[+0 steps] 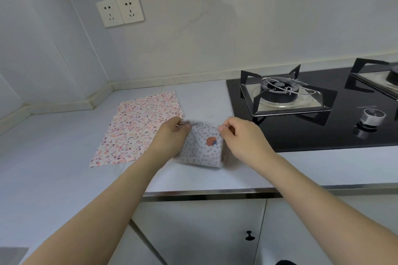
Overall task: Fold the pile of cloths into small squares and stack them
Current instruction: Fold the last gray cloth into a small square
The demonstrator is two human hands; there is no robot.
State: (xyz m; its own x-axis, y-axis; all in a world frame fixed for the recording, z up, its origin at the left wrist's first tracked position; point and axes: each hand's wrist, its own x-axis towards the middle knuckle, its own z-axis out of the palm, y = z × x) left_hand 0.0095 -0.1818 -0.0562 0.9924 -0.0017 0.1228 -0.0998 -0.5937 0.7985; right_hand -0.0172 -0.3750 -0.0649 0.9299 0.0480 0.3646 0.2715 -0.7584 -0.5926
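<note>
Dotted cloth (201, 148), pale grey with a small red-orange motif, sits folded into a small square near the front edge of the white countertop (53, 168); left hand (170, 133) pinches its far left corner with curled fingers; right hand (243, 135) pinches its far right corner likewise; a floral cloth (137, 127) lies flat and unfolded just to the left, partly under the left hand; a black gas hob (312, 103) stands to the right.
</note>
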